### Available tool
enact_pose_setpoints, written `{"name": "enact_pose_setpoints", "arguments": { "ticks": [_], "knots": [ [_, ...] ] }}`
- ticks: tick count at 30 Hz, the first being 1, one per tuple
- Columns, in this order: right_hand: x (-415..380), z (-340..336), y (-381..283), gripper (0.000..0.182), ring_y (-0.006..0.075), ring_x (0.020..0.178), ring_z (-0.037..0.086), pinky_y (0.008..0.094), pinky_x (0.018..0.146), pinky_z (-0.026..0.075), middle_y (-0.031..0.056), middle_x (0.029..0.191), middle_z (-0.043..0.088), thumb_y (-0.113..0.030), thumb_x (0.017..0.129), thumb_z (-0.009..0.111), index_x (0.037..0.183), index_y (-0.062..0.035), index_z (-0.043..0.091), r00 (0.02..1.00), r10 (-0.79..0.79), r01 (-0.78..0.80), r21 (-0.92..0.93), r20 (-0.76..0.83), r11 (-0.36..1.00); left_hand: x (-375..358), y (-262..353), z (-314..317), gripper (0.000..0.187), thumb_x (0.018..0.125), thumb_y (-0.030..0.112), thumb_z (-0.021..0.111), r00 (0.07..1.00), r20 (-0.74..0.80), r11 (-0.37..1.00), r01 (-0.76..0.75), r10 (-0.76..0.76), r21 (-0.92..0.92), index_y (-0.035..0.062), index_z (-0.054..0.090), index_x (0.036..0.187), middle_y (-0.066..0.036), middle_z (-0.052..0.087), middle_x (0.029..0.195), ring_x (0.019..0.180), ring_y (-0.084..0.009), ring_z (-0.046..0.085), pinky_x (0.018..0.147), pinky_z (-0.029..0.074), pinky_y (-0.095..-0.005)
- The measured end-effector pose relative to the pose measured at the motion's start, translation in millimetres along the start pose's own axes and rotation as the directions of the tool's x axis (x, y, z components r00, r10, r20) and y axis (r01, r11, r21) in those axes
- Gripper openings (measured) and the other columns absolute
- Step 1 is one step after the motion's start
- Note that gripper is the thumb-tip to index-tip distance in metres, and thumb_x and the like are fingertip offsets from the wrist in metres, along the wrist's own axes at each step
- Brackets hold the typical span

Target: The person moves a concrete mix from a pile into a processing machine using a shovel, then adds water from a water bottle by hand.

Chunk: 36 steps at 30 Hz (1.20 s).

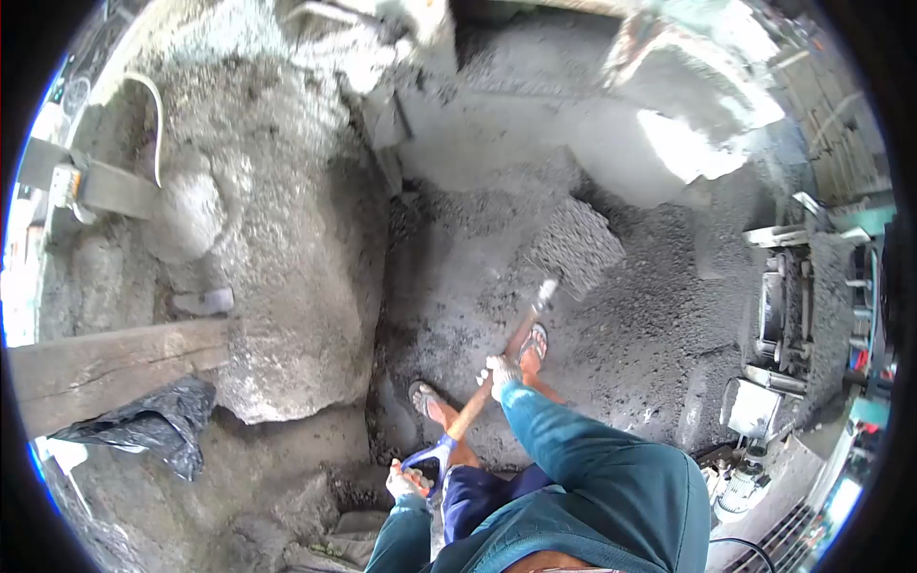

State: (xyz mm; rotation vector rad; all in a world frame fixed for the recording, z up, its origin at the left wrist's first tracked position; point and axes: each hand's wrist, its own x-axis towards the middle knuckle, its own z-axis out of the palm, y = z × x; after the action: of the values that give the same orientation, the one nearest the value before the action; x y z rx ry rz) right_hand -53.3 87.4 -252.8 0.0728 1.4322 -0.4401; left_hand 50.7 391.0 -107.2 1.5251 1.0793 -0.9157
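A long-handled shovel (pixel 471 412) slants from lower left to upper right in front of my legs. My left hand (pixel 409 479) is closed around the blue grip at its top end. Lower on the wooden shaft, my right hand (pixel 502 375) is wrapped around it in a pale, dusty glove. The shovel's blade lies under a slab-like load of damp grey granular material (pixel 578 250), so the metal is mostly hidden. Both sandalled feet stand on the grey floor, one on each side of the shaft.
Loose grey material (pixel 650 315) spreads right of the blade. A large rough concrete block (pixel 296 258) rises at left, with a wooden beam (pixel 115 368) and black plastic sheet (pixel 158 420). Machinery with a motor (pixel 740 489) stands at right. Behind the load is a grey wall (pixel 497 134).
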Motion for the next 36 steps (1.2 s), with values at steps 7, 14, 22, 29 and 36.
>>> {"name": "enact_pose_setpoints", "arguments": {
  "ticks": [7, 14, 22, 29, 36],
  "knots": [
    [-166.2, -42.9, -165.5, 0.021, 0.0214, 0.056, 0.053, 0.0446, 0.053, 0.051, 0.0031, 0.08, 0.053, -0.012, 0.09, 0.065, 0.106, -0.013, 0.051, 0.902, -0.43, 0.429, 0.175, -0.034, 0.886, -53.1, 24.5, 87.0, 0.057, 0.09, 0.06, 0.055, 0.919, 0.39, 0.975, -0.027, -0.063, 0.22, 0.0123, 0.044, 0.06, -0.006, 0.039, 0.047, 0.036, -0.0277, 0.042, 0.034, 0.036, -0.0447],
    [-359.5, -70.6, -424.3, 0.017, 0.0218, 0.065, 0.056, 0.0429, 0.064, 0.051, 0.0047, 0.071, 0.052, -0.017, 0.084, 0.068, 0.083, -0.0089, 0.053, 0.421, -0.882, 0.566, 0.698, 0.213, 0.439, -337.2, 74.5, 317.9, 0.05, 0.094, 0.055, 0.054, 0.115, 0.905, 0.613, -0.769, 0.409, -0.179, 0.0105, 0.05, 0.072, -0.001, 0.047, 0.054, 0.041, -0.013, 0.047, 0.037, 0.036, -0.0277],
    [-452.5, -227.5, -562.6, 0.012, 0.018, 0.058, 0.052, 0.0359, 0.057, 0.048, 0.0007, 0.066, 0.05, -0.012, 0.085, 0.061, 0.085, -0.011, 0.049, 0.235, -0.972, 0.498, 0.862, -0.027, 0.096, -558.1, -13.6, 409.6, 0.023, 0.077, 0.025, 0.073, -0.961, 0.235, -0.246, -0.195, -0.146, -0.949, 0.0061, 0.061, 0.073, -0.011, 0.058, 0.071, 0.065, -0.0326, 0.057, 0.061, 0.044, -0.0438],
    [-415.8, -263.6, -462.9, 0.029, 0.0234, 0.066, 0.06, 0.0464, 0.061, 0.054, 0.0054, 0.072, 0.054, -0.006, 0.083, 0.07, 0.105, -0.0019, 0.052, 0.291, -0.954, 0.829, 0.48, 0.071, 0.288, -366.5, -86.7, 390.8, 0.03, 0.073, 0.035, 0.075, -0.494, 0.623, -0.022, -0.773, -0.606, -0.634, 0.0098, 0.058, 0.074, -0.01, 0.055, 0.075, 0.074, -0.0317, 0.057, 0.068, 0.045, -0.0452],
    [-335.1, -241.4, -377.7, 0.018, 0.0196, 0.071, 0.063, 0.0352, 0.065, 0.054, 0.0082, 0.082, 0.063, 0.005, 0.084, 0.063, 0.101, -0.0012, 0.062, 0.674, -0.61, 0.738, -0.397, 0.417, 0.545, -433.6, -93.3, 449.4, 0.03, 0.086, 0.022, 0.071, -0.302, 0.9, 0.383, -0.908, -0.315, -0.171, 0.0012, 0.059, 0.105, -0.015, 0.062, 0.101, 0.094, -0.0268, 0.065, 0.086, 0.053, -0.0421]
  ]
}}
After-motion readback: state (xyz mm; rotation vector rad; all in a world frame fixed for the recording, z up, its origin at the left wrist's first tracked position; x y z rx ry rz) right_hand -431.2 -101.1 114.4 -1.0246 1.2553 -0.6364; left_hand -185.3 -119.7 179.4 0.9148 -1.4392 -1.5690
